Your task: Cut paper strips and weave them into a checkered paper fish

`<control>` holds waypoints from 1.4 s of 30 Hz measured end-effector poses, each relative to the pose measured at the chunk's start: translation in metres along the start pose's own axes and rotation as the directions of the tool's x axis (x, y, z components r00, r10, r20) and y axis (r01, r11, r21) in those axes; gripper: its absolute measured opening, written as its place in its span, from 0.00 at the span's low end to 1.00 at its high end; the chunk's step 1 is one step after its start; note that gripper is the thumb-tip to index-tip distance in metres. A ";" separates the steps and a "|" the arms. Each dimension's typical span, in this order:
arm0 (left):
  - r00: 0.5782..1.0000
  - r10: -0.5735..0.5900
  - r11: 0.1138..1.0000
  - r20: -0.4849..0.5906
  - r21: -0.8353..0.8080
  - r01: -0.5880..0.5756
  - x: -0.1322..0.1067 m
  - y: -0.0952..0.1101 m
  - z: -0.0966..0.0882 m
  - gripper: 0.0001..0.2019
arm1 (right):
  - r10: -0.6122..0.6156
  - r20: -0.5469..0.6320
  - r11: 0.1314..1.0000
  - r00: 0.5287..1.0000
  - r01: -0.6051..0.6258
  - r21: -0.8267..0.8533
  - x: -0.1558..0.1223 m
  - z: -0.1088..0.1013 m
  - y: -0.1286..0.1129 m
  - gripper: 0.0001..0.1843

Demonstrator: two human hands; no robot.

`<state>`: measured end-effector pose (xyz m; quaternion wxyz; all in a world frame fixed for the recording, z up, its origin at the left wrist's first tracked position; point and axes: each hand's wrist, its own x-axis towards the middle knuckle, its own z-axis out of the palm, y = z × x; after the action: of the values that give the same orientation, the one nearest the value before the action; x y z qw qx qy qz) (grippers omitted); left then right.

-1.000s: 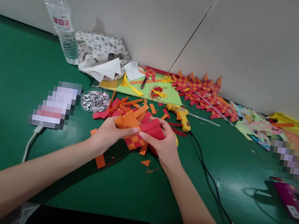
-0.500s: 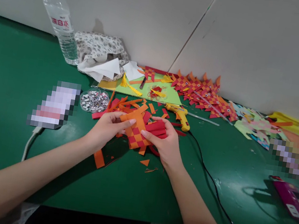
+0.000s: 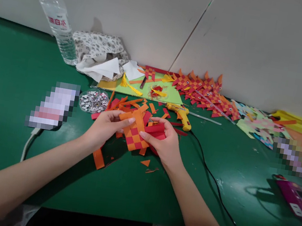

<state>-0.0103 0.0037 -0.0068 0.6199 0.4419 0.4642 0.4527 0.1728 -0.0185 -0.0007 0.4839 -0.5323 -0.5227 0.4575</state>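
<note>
My left hand and my right hand hold between them a woven piece of red and orange paper strips just above the green table. The left thumb and fingers pinch its orange strip ends at the upper left. Its red strip ends on the right are gripped by my right hand. A heap of loose red and orange strips lies right behind the hands. Small orange offcuts lie below the piece, and one longer orange strip lies by my left wrist.
A yellow glue gun with a black cord lies right of the heap. A dish of googly eyes, a water bottle, patterned cloth, a green sheet and a row of finished woven fish line the back.
The woven piece has been turned so its checkered face shows more fully, and both hands have shifted slightly up and left with it.
</note>
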 end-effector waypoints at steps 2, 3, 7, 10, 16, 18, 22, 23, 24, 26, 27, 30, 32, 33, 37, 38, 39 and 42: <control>1.000 0.006 0.999 0.013 0.038 -0.006 0.001 0.000 0.000 0.13 | 0.000 0.005 1.000 1.000 0.000 -0.010 0.000 0.000 0.000 0.26; 1.000 0.006 0.998 0.027 0.061 -0.008 0.001 0.001 0.000 0.14 | 0.001 0.014 1.000 1.000 -0.001 -0.014 -0.001 0.000 0.000 0.26; 0.997 0.000 0.992 0.074 0.130 -0.009 0.002 0.001 0.000 0.14 | 0.005 0.056 0.998 0.998 -0.002 -0.067 -0.002 0.000 -0.002 0.26; 0.998 0.017 0.990 0.068 0.140 -0.027 0.002 0.001 0.000 0.14 | -0.012 0.046 0.994 0.999 0.016 -0.104 -0.002 0.000 -0.002 0.26; 0.996 0.080 0.979 0.028 0.187 -0.084 0.002 0.002 -0.002 0.14 | -0.024 0.051 0.983 0.998 0.033 -0.180 -0.002 -0.001 -0.002 0.26; 0.996 0.087 0.978 0.033 0.188 -0.092 0.003 0.003 -0.003 0.13 | -0.027 0.054 0.978 0.998 0.037 -0.204 -0.002 -0.002 -0.003 0.26; 0.996 0.085 0.981 0.025 0.171 -0.088 0.003 0.001 -0.003 0.13 | -0.027 0.060 0.971 0.998 0.040 -0.237 -0.002 -0.002 -0.005 0.26; 0.996 0.081 0.982 0.025 0.167 -0.084 0.004 0.000 -0.003 0.13 | -0.026 0.063 0.969 0.998 0.041 -0.243 -0.002 -0.002 -0.006 0.26; 0.997 0.074 0.983 0.027 0.166 -0.078 0.004 -0.001 -0.004 0.14 | -0.026 0.067 0.969 0.997 0.042 -0.245 -0.002 -0.002 -0.006 0.26; 0.998 0.057 0.983 0.028 0.172 -0.061 0.004 -0.001 -0.004 0.14 | -0.024 0.078 0.971 0.997 0.042 -0.237 -0.002 -0.002 -0.005 0.26; 0.999 0.047 0.984 0.023 0.172 -0.051 0.005 0.000 -0.004 0.14 | -0.022 0.079 0.973 0.997 0.039 -0.225 -0.002 -0.002 -0.005 0.26; 1.000 0.029 0.990 0.011 0.136 -0.030 0.004 0.004 -0.003 0.15 | -0.027 0.039 0.981 0.999 0.034 -0.189 -0.002 -0.001 -0.003 0.25; 1.000 -0.007 0.996 0.006 0.092 0.006 0.003 0.007 -0.001 0.20 | -0.044 -0.027 0.985 0.999 0.039 -0.165 -0.002 0.000 -0.001 0.24; 0.999 -0.041 0.996 0.007 0.073 0.041 0.002 0.007 0.001 0.23 | -0.051 -0.066 0.988 0.997 0.041 -0.147 -0.002 0.000 -0.001 0.24; 0.975 -0.197 0.979 0.099 0.064 0.192 -0.005 0.005 0.010 0.34 | -0.057 -0.200 0.998 0.978 0.049 -0.044 -0.001 0.001 0.002 0.24; 0.966 -0.218 0.975 0.139 0.073 0.210 -0.007 0.004 0.012 0.34 | -0.053 -0.215 0.999 0.975 0.049 -0.020 -0.001 0.001 0.002 0.25; 0.958 -0.228 0.973 0.171 0.071 0.219 -0.008 0.003 0.013 0.33 | -0.046 -0.222 0.999 0.974 0.047 -0.001 -0.001 0.002 0.002 0.25; 0.942 -0.244 0.969 0.229 0.017 0.247 -0.009 -0.001 0.015 0.27 | -0.015 -0.203 0.999 0.979 0.023 0.038 0.000 0.004 0.002 0.26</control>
<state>0.0028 -0.0070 -0.0035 0.7235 0.4263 0.4384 0.3205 0.1692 -0.0187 -0.0034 0.5496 -0.5612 -0.4665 0.4067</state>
